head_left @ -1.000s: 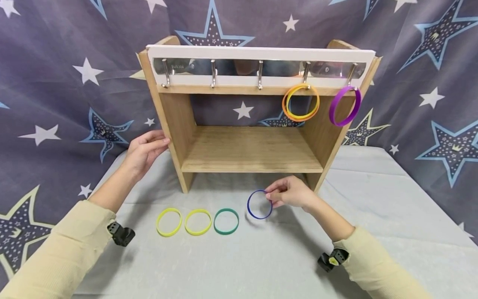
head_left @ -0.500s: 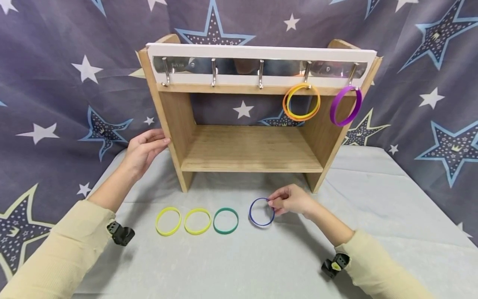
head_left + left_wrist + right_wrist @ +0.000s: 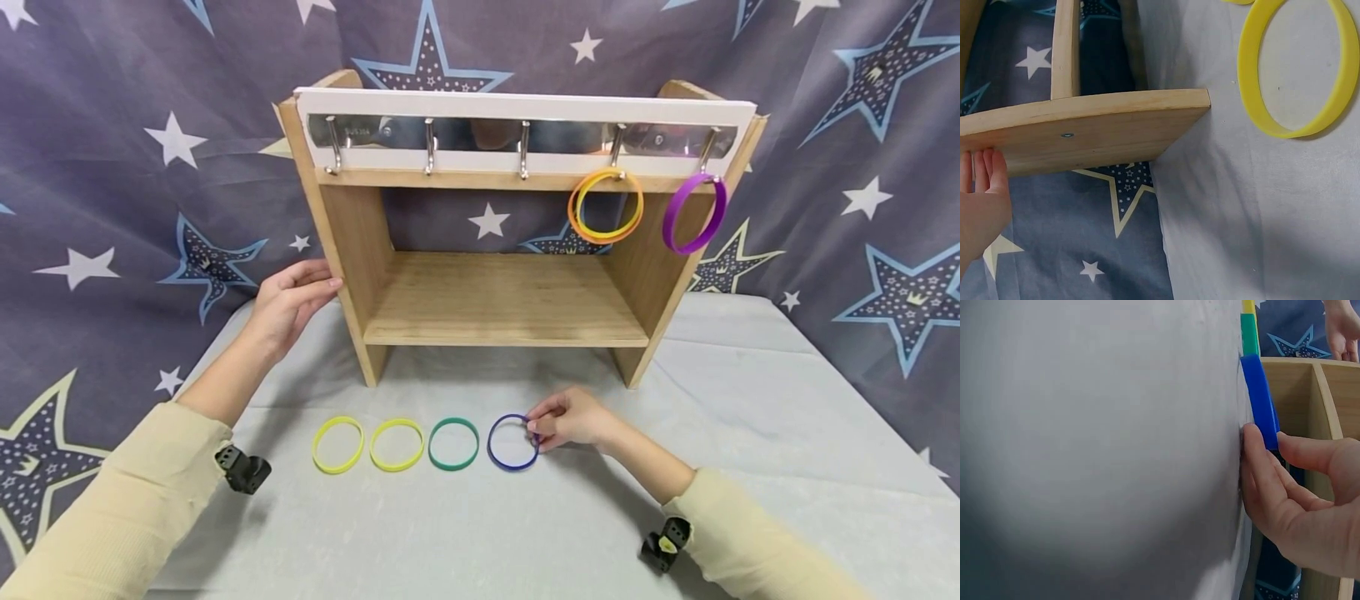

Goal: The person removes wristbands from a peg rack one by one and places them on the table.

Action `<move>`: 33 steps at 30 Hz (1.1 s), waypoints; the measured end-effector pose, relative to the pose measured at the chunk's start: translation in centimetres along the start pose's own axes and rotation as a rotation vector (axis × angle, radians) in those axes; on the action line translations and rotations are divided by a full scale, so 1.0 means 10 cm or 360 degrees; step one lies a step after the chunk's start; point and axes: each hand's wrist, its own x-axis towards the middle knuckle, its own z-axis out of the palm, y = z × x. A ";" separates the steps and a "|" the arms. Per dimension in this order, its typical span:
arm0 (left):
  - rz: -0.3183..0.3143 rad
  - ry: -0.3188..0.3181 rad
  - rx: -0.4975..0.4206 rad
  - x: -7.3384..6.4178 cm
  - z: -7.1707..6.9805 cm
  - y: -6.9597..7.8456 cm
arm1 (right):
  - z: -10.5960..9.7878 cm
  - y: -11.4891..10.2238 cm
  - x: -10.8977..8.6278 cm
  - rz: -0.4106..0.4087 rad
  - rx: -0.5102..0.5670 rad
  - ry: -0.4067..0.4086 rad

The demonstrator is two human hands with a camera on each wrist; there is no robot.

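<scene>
Between thumb and fingers, my right hand pinches the right edge of a blue silicone wristband. That band is down at the table, right of a green wristband; the right wrist view shows the blue band slightly tilted, its near edge held. Two yellow wristbands lie further left in the same row. My left hand touches the outer left side of a wooden shelf with fairly straight fingers. In the left wrist view those fingers rest against the side board.
Metal hooks line a white rail atop the shelf. Orange and yellow wristbands hang together on one hook, a purple wristband on the rightmost. A grey cloth covers the table; a starry curtain stands behind.
My right hand has brought the blue wristband down toward the front and slightly left, lowering it to the table beside the green one. My left hand stays at the shelf's side.
</scene>
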 end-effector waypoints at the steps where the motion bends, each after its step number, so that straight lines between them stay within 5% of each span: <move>1: -0.0001 0.0002 -0.0003 0.00 0.00 0.00 | 0.01 0.00 0.00 0.0000 0.0002 -0.0001; 15: -0.0011 0.0013 0.0008 -0.01 0.01 0.02 | 0.07 -0.03 0.00 0.0014 0.0009 0.0020; 33: 0.0003 0.0006 0.0014 0.00 0.01 0.01 | -0.13 -0.20 -0.10 -0.0102 -0.0235 0.0035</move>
